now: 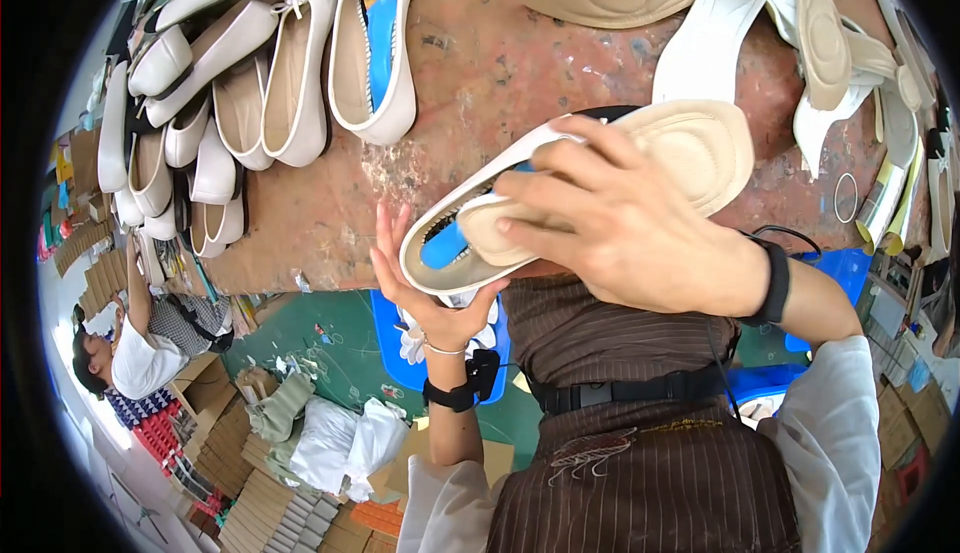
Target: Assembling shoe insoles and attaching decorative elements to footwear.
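Ballet flat [490,171] is gripped near its heel by the parted fingers of the left hand [440,315]; over the flat, the right hand [640,228] grips a padded beige insole [705,148].

Shoe [472,185] smooth lthr-look w/ slight gloss, insole [690,148] matt, fabric-like, tabletop [450,68] rough, scuffed surf., apron [660,498] matt cloth

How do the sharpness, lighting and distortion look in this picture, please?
Head view: light falls fairly evenly on the workbench; the right hand, left hand and held shoe look reasonably sharp; toward the edges, things bend, and the co-worker appears tipped sideways.
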The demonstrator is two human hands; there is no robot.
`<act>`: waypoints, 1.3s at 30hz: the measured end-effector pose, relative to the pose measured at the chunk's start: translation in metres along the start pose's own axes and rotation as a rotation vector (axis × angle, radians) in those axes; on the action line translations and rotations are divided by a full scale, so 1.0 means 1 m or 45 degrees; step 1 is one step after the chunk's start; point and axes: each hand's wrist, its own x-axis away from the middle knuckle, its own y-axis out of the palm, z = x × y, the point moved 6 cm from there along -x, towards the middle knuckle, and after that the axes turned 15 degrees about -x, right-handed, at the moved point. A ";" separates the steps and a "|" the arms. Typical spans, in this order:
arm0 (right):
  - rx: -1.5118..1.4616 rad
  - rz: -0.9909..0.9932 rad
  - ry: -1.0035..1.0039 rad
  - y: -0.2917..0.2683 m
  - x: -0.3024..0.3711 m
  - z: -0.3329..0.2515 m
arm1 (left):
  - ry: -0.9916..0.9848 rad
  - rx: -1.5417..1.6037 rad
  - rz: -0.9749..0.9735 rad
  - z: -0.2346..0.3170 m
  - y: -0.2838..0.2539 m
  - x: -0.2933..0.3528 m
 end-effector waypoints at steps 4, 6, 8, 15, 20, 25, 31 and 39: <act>-0.226 -0.095 0.052 0.040 -0.013 0.012 | 0.000 0.059 0.052 -0.003 0.001 0.003; -0.297 -0.081 0.065 0.051 -0.018 0.013 | 0.011 0.065 0.062 -0.004 0.001 0.003; -0.360 -0.072 0.080 0.060 -0.021 0.015 | 0.011 0.084 0.074 -0.005 0.001 0.002; -0.461 -0.072 0.112 0.080 -0.025 0.020 | 0.034 0.138 0.064 -0.008 0.002 0.005; -0.417 -0.050 0.090 0.081 -0.027 0.018 | 0.039 0.209 0.047 -0.015 0.005 0.009; -0.465 -0.193 0.046 0.096 -0.027 0.017 | 0.049 0.389 0.023 -0.020 0.005 0.006; -0.337 -0.498 0.008 0.115 -0.028 0.014 | 0.038 0.218 -0.088 -0.022 -0.003 -0.005; 0.157 -0.337 0.305 0.089 -0.016 0.004 | -0.084 0.227 0.057 -0.023 -0.001 -0.001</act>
